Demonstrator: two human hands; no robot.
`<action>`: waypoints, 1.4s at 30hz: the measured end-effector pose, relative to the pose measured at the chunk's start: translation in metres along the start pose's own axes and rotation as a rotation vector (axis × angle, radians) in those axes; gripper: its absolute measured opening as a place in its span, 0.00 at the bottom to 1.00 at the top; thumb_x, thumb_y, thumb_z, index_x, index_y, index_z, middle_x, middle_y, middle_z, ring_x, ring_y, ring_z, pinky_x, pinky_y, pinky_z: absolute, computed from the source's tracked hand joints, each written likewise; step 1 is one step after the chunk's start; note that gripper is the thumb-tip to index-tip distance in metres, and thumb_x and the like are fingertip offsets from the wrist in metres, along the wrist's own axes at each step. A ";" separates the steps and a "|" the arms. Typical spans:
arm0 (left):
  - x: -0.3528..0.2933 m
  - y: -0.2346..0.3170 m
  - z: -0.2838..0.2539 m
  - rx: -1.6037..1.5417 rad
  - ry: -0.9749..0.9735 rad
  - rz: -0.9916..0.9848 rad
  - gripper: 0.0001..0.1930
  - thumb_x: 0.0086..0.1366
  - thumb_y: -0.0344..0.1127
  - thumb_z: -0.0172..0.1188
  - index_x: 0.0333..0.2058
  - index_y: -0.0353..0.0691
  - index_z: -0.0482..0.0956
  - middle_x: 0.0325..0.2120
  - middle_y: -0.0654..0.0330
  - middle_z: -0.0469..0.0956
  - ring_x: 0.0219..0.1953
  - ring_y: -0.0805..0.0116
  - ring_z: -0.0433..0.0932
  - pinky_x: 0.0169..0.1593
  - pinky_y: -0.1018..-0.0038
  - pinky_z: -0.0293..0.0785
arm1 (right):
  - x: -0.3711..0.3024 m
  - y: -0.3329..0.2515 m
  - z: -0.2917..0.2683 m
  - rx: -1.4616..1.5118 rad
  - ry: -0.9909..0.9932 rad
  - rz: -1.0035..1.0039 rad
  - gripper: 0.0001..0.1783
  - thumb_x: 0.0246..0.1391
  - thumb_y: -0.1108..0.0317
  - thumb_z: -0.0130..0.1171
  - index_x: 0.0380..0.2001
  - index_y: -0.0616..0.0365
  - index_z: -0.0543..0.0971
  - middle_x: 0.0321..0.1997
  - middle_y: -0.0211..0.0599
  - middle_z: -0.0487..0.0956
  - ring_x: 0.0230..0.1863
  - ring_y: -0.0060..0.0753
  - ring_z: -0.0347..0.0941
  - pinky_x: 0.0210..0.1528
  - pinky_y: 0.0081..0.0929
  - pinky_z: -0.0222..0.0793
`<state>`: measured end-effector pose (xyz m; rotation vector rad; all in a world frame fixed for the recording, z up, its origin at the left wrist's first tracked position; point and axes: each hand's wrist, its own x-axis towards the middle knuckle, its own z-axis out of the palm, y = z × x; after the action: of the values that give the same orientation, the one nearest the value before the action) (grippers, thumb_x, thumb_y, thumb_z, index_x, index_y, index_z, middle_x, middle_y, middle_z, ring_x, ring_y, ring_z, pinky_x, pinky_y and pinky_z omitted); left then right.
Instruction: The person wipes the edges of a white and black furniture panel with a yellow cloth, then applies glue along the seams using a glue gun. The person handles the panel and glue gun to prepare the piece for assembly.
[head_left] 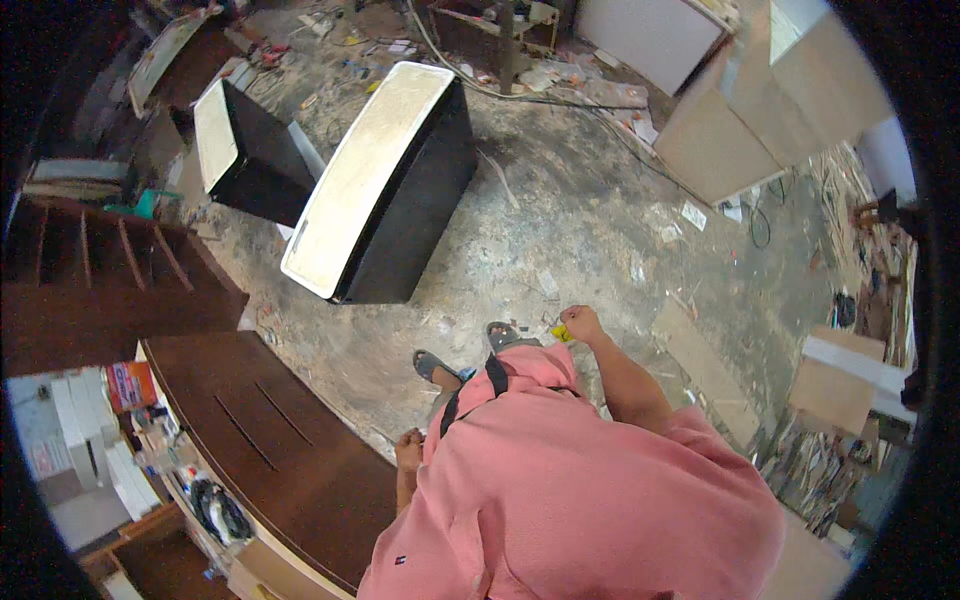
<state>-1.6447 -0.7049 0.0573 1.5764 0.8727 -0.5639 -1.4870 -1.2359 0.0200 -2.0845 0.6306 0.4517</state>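
Our right hand has a narrow grip on a small yellow object, above the floor. Near the brown panel's right edge, our left hand is curled; we cannot tell whether its grip holds anything.

Right hand: hung curled above the floor, yellow object just below it, grip unclear | left hand: was just beside the brown panel's right edge | larger white-faced black box, smaller box: stood on floor | red box: sat near panel's far left corner
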 end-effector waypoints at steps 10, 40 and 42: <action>0.015 -0.013 -0.036 0.200 0.061 -0.080 0.11 0.68 0.40 0.61 0.40 0.39 0.82 0.33 0.60 0.82 0.33 0.71 0.80 0.30 0.73 0.73 | -0.023 0.058 0.014 -0.187 -0.014 0.130 0.20 0.53 0.53 0.59 0.39 0.56 0.87 0.39 0.49 0.86 0.44 0.52 0.83 0.51 0.37 0.77; -0.005 0.006 0.036 0.243 0.161 -0.092 0.24 0.58 0.46 0.61 0.48 0.34 0.84 0.40 0.44 0.86 0.46 0.55 0.85 0.53 0.66 0.78 | 0.052 0.005 -0.033 0.217 -0.204 0.090 0.14 0.56 0.62 0.63 0.36 0.65 0.84 0.26 0.32 0.81 0.26 0.26 0.77 0.27 0.27 0.73; -0.001 0.000 0.038 0.242 0.152 -0.112 0.23 0.58 0.46 0.61 0.47 0.36 0.85 0.41 0.44 0.85 0.47 0.54 0.85 0.54 0.65 0.78 | 0.051 -0.001 -0.030 0.141 -0.151 0.115 0.14 0.57 0.63 0.62 0.37 0.66 0.85 0.27 0.32 0.82 0.27 0.24 0.77 0.28 0.26 0.73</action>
<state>-1.6414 -0.7423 0.0509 1.8154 1.0426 -0.6546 -1.4426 -1.2744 0.0099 -1.8683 0.6748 0.6070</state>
